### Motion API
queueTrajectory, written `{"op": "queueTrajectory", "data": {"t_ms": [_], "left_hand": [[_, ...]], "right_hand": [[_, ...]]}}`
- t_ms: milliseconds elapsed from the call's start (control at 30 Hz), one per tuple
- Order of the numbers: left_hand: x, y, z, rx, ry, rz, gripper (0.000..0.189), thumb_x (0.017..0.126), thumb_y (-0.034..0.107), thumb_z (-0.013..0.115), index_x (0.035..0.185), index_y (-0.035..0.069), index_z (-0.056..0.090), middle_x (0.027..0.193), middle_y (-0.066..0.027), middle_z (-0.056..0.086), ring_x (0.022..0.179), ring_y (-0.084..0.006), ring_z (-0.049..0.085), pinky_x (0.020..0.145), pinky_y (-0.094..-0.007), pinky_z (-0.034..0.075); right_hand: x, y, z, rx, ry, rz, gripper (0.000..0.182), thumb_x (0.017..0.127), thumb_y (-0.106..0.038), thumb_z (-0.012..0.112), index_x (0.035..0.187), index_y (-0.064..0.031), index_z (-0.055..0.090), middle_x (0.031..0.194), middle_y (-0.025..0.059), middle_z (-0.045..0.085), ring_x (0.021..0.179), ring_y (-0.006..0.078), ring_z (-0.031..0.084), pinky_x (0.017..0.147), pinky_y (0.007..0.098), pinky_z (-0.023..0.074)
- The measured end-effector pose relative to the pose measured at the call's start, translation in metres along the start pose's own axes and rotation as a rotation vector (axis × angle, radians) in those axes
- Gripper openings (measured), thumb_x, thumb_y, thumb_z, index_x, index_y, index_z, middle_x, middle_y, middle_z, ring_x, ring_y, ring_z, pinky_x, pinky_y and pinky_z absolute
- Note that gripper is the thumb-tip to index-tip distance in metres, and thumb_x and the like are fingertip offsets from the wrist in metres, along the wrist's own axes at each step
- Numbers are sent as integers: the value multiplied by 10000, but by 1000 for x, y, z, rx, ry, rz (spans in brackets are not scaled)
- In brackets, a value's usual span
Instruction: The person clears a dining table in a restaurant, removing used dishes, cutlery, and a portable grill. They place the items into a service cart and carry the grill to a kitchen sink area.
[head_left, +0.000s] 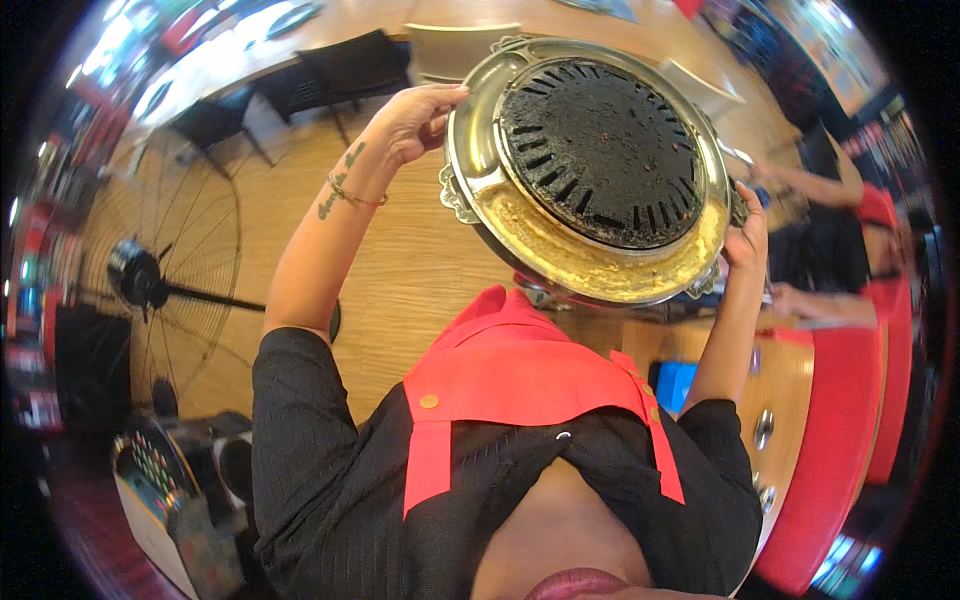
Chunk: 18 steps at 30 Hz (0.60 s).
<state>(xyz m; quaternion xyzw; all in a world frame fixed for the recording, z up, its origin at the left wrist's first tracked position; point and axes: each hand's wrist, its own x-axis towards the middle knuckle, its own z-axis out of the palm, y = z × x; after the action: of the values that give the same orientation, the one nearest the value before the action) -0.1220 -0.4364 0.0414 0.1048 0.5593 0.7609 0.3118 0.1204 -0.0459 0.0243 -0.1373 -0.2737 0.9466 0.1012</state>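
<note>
A round metal tabletop grill pan (600, 150) is held up and tilted in front of my chest. Its domed, slotted black center is charred and spotted with residue. Yellow food residue, possibly egg, coats the near part of the rim channel. My left hand (424, 120) grips the rim at its upper left, thumb on top. On the opposite side, my right hand (746, 229) holds the rim near a dark handle, its fingers partly hidden. Ornate metal lugs stick out from the edge. Below the pan is the red apron (517, 375) over my black shirt.
A black pedestal fan (139, 274) stands at the left. Black chairs (352, 67) and pale chairs line a table at the top. At the right are a person in red and black (821, 247), a red bench (840, 450) and a wooden table (784, 382) with spoons.
</note>
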Motion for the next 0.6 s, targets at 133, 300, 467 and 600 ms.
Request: {"op": "queueTrajectory", "data": {"t_ms": [133,300,467,600], "left_hand": [[-38,-3,-40,-61,98,-37,120,831,85,551,903,-6,583,747,-65,637,544,-80,596,459,-176,496],[-48,-7,-77,-171,155,-49,151,806,83,567,925,-8,589,804,-100,646,684,-151,637,611,-263,543],[-34,-47,-185,-165,275,-114,165,776,171,604,854,26,612,723,-96,651,562,-147,618,476,-250,500],[-9,-54,-214,-255,166,-98,182,791,145,581,917,14,598,784,-93,650,614,-139,620,483,-236,494]], "right_hand": [[16,53,19,-112,165,-112,238,793,-125,547,969,34,563,961,169,605,912,305,571,884,443,439],[84,74,19,-74,101,53,236,784,-128,560,965,23,566,979,166,603,906,309,575,882,444,445],[133,157,23,-43,53,161,251,784,-135,563,988,12,556,988,162,596,898,294,579,859,425,455],[166,165,-5,-622,57,-115,238,793,-138,540,963,28,554,980,142,596,870,281,583,832,402,466]]}}
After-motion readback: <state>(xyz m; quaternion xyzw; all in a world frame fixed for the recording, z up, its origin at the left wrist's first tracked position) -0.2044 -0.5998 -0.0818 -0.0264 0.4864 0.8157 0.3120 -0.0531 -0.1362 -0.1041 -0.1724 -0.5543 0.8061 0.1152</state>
